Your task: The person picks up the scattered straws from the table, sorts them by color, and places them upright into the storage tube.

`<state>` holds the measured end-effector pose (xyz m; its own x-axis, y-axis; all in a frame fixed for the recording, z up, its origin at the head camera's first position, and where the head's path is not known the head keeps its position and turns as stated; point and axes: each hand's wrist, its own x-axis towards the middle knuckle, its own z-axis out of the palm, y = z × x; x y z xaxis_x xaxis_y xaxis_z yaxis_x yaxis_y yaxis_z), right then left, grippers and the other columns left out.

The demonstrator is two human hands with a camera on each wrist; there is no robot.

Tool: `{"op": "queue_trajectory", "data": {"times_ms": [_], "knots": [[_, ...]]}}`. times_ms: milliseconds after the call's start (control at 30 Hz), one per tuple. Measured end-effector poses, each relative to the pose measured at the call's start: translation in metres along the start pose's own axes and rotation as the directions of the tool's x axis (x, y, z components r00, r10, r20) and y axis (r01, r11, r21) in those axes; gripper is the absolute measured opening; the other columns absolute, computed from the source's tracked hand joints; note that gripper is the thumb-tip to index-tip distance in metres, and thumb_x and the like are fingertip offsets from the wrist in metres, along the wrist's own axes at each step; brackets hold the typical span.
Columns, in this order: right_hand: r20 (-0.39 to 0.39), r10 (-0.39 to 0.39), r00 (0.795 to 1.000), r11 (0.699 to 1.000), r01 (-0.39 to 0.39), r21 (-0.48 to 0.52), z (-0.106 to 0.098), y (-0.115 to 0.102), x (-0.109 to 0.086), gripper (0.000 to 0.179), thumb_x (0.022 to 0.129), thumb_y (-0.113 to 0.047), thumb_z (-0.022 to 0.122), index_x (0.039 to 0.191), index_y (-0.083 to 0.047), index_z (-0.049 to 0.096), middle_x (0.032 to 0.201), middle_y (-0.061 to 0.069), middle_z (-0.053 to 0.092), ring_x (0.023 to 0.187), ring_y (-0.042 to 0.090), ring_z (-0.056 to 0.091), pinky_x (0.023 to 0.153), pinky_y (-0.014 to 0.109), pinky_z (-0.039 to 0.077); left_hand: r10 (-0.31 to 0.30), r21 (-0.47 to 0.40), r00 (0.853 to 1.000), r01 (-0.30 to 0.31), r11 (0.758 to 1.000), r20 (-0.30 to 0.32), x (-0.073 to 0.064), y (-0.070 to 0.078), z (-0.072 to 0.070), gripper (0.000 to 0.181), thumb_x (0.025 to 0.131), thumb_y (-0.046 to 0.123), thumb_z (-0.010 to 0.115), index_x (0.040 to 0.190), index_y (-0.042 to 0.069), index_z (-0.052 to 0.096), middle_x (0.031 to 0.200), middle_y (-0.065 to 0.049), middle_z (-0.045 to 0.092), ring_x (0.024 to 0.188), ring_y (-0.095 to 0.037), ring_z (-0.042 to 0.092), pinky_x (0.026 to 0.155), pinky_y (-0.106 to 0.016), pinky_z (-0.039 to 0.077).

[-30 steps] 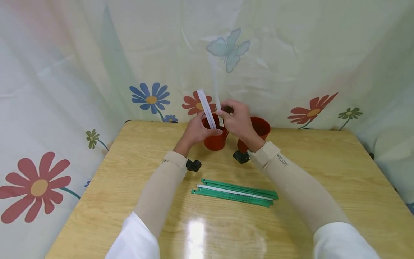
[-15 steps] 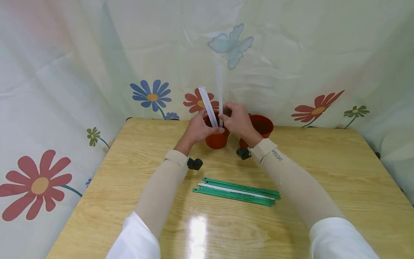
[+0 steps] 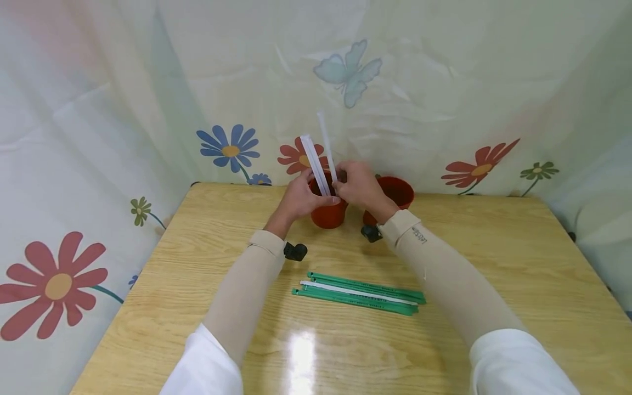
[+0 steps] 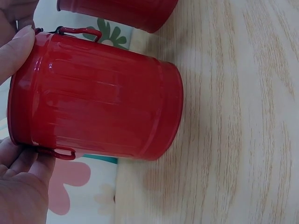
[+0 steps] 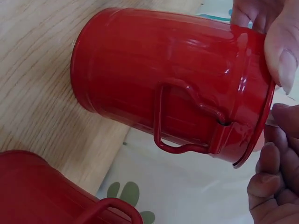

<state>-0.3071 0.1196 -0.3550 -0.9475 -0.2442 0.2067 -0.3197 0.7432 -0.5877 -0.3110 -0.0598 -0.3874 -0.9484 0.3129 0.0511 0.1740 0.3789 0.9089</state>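
Observation:
My left hand (image 3: 300, 197) grips a small red metal bucket (image 3: 328, 218) by its rim, thumb at the near side and fingers behind. Wire handles stick out from the bucket (image 4: 107, 98) in the left wrist view. Several white paper-wrapped straws (image 3: 314, 163) stand in it, leaning left. With thumb and forefinger my right hand (image 3: 359, 185) pinches another white paper-wrapped straw (image 3: 326, 144) low down, its lower end inside the rim. In the right wrist view the right hand (image 5: 280, 172) is right at the bucket's mouth; the straw is mostly hidden there.
A second red bucket (image 3: 410, 198) stands just to the right, partly behind my right wrist. Several green wrapped straws (image 3: 340, 299) and a white one (image 3: 357, 291) lie on the wooden table (image 3: 197, 274). A flower-print curtain (image 3: 405, 109) hangs behind the table's far edge.
The straw in my right hand has gone lower, its top end dropping, and now leans left. My left hand keeps its grip on the bucket.

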Motion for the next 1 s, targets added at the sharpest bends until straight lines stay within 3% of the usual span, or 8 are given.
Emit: {"op": "queue_trajectory", "data": {"times_ms": [267,500,733,1000], "knots": [[0.049,0.051,0.998,0.997,-0.048,-0.061,0.007,0.002,0.003,0.018,0.099,-0.013,0.06,0.1,0.0,0.073,0.085,0.014,0.07,0.071,0.026,0.058,0.058,0.029,0.047,0.009,-0.004,1.0,-0.009,1.0,0.009,0.001,-0.003,0.001,0.087,0.084,0.029,0.089,0.154,0.011,0.043,0.15,-0.01,0.06,0.133,-0.031,0.058,0.118,-0.05,0.047],[0.072,0.071,0.995,0.991,-0.062,-0.116,0.007,-0.008,0.007,0.024,0.099,-0.014,0.057,0.091,-0.001,0.075,0.074,0.011,0.068,0.063,0.025,0.058,0.053,0.029,0.046,0.015,0.022,1.0,-0.015,1.0,0.0,0.0,-0.002,-0.001,0.081,0.086,0.026,0.087,0.152,0.011,0.044,0.147,-0.008,0.063,0.132,-0.028,0.06,0.118,-0.045,0.048],[0.074,0.115,0.991,0.986,-0.105,-0.126,0.005,-0.013,0.004,0.024,0.102,-0.016,0.058,0.098,0.0,0.076,0.081,0.014,0.071,0.067,0.027,0.06,0.056,0.03,0.049,0.04,-0.019,0.999,-0.04,0.999,-0.002,0.004,-0.004,0.0,0.08,0.085,0.023,0.088,0.152,0.013,0.045,0.147,-0.009,0.063,0.134,-0.029,0.058,0.119,-0.048,0.046],[0.042,0.039,0.998,0.996,-0.036,-0.085,-0.001,-0.016,-0.011,0.019,0.1,-0.015,0.062,0.102,-0.001,0.075,0.087,0.014,0.071,0.075,0.028,0.059,0.062,0.033,0.051,0.034,-0.011,0.999,-0.034,0.999,0.0,0.004,-0.004,0.0,0.083,0.085,0.025,0.088,0.154,0.012,0.043,0.149,-0.009,0.062,0.134,-0.03,0.057,0.12,-0.05,0.045]]}}
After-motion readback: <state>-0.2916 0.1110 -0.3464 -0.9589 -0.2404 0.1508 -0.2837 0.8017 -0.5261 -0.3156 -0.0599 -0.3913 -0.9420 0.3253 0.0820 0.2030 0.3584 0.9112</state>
